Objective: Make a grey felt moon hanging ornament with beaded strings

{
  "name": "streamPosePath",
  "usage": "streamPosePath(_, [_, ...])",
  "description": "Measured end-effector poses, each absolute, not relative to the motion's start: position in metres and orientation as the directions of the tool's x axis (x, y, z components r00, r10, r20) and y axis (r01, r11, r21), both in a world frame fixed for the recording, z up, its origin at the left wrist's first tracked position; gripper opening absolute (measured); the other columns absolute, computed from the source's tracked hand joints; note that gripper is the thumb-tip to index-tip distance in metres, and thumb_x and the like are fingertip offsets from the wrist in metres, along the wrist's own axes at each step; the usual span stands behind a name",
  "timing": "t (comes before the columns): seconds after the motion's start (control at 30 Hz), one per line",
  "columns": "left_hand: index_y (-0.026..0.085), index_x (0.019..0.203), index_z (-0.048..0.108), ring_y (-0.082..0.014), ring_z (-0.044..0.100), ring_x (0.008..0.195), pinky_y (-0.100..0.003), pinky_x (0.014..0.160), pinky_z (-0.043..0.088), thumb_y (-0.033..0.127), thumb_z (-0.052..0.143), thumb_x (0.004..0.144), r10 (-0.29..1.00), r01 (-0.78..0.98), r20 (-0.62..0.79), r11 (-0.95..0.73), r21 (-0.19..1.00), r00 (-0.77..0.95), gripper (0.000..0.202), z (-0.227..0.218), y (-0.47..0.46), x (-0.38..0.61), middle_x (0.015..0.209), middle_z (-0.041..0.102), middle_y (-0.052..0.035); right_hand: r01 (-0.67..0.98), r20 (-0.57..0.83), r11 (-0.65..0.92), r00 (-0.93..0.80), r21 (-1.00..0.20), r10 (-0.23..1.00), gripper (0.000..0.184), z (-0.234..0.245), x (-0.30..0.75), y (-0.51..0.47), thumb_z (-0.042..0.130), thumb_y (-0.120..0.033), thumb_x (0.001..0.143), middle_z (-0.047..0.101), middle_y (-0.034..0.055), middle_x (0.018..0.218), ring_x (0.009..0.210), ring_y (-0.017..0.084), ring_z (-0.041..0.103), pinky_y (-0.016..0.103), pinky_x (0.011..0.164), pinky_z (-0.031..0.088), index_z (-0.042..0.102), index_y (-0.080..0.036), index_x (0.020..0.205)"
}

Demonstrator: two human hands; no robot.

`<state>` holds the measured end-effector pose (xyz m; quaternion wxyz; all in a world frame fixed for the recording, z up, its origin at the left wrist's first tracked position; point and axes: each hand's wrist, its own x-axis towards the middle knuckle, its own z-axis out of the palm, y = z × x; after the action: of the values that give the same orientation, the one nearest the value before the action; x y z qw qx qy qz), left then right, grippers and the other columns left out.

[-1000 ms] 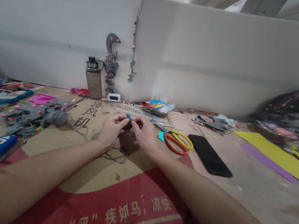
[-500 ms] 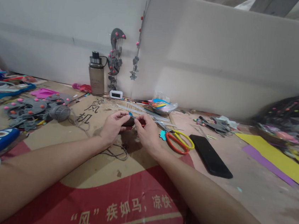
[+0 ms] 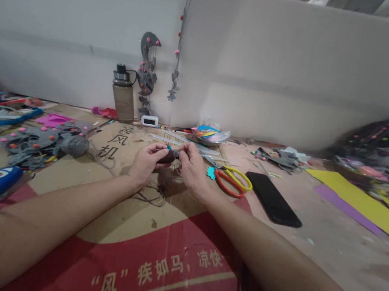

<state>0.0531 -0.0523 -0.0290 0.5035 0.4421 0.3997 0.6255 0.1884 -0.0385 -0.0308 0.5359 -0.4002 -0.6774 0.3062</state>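
Note:
Over the cardboard, my left hand (image 3: 145, 163) grips a small dark grey piece (image 3: 168, 157) between thumb and fingers; a bit of blue shows at its top edge. My right hand (image 3: 192, 167) is closed in a pinch at the right end of that piece, though what sits between its fingertips is too small to make out. Loose grey cord (image 3: 152, 200) lies on the cardboard below my hands. Just right of my right hand are scissors (image 3: 230, 181) with red and yellow handles, and a small turquoise cutout (image 3: 210, 173).
A black phone (image 3: 272, 199) lies right of the scissors, with yellow paper (image 3: 359, 200) beyond. Grey yarn (image 3: 75, 145) and grey pieces with pompoms (image 3: 38, 140) are at left. A bottle (image 3: 123, 96), small digital clock (image 3: 149, 121) and dish (image 3: 212, 140) stand along the back.
The view has shifted slightly. My right fingertips have moved a little away from my left ones, so more of the dark grey piece shows. Both hands stay closed.

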Motion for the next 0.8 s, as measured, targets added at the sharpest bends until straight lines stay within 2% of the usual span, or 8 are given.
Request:
streamPosePath(0.13, [0.015, 0.075, 0.061, -0.0140, 0.061, 0.069, -0.029, 0.061, 0.056, 0.033, 0.075, 0.061, 0.981, -0.280, 0.154, -0.181, 0.943, -0.115, 0.027, -0.0274, -0.0537, 0.0537, 0.075, 0.062, -0.0005, 0.203, 0.493, 0.505, -0.110, -0.839, 0.863, 0.009, -0.0308, 0.1891, -0.0364, 0.045, -0.029, 0.084, 0.048, -0.0034, 0.070, 0.064, 0.012, 0.045, 0.025, 0.062, 0.036, 0.050, -0.021, 0.085])
streamPosePath(0.27, [0.015, 0.075, 0.062, -0.0132, 0.060, 0.067, -0.028, 0.060, 0.056, 0.033, 0.076, 0.060, 0.983, -0.289, 0.155, -0.178, 0.941, -0.101, 0.027, -0.0275, -0.0534, 0.0537, 0.073, 0.062, -0.0005, 0.259, 0.503, 0.509, -0.091, -0.821, 0.859, 0.019, -0.0327, 0.1900, -0.0359, 0.055, -0.037, 0.081, 0.046, -0.0040, 0.067, 0.063, 0.013, 0.043, 0.025, 0.061, 0.036, 0.057, -0.021, 0.091])
streamPosePath(0.4, [0.015, 0.076, 0.062, -0.0141, 0.061, 0.068, -0.028, 0.058, 0.056, 0.032, 0.076, 0.060, 0.981, -0.285, 0.166, -0.189, 0.940, -0.103, 0.028, -0.0288, -0.0521, 0.0537, 0.072, 0.062, -0.0007, 0.333, 0.566, 0.564, -0.100, -0.756, 0.818, 0.015, -0.0344, 0.1904, -0.0362, 0.057, -0.033, 0.081, 0.057, 0.0003, 0.081, 0.074, 0.014, 0.049, 0.028, 0.070, 0.039, 0.059, -0.020, 0.088])
streamPosePath(0.53, [0.015, 0.076, 0.061, -0.0137, 0.061, 0.068, -0.028, 0.059, 0.056, 0.033, 0.075, 0.063, 0.982, -0.287, 0.173, -0.189, 0.939, -0.078, 0.026, -0.0300, -0.0511, 0.0536, 0.072, 0.063, -0.0005, 0.339, 0.615, 0.605, -0.091, -0.720, 0.783, 0.024, -0.0341, 0.1901, -0.0374, 0.062, -0.030, 0.077, 0.061, 0.0034, 0.093, 0.084, 0.017, 0.053, 0.031, 0.077, 0.042, 0.057, -0.020, 0.099])
streamPosePath(0.7, [0.016, 0.078, 0.062, -0.0148, 0.061, 0.073, -0.030, 0.062, 0.057, 0.035, 0.075, 0.064, 0.979, -0.275, 0.193, -0.205, 0.939, -0.070, 0.027, -0.0339, -0.0480, 0.0523, 0.076, 0.064, -0.0015, 0.308, 0.605, 0.605, -0.109, -0.734, 0.789, 0.013, -0.0353, 0.1917, -0.0355, 0.058, -0.031, 0.081, 0.064, 0.0041, 0.087, 0.081, 0.018, 0.056, 0.032, 0.076, 0.044, 0.060, -0.020, 0.088])
streamPosePath(0.8, [0.016, 0.081, 0.063, -0.0153, 0.061, 0.077, -0.030, 0.064, 0.057, 0.035, 0.074, 0.066, 0.976, -0.262, 0.205, -0.215, 0.941, -0.067, 0.027, -0.0372, -0.0454, 0.0514, 0.080, 0.064, -0.0024, 0.277, 0.605, 0.599, -0.073, -0.752, 0.793, 0.013, -0.0371, 0.1928, -0.0330, 0.055, -0.031, 0.082, 0.064, 0.0041, 0.085, 0.079, 0.017, 0.056, 0.031, 0.074, 0.044, 0.061, -0.020, 0.087])
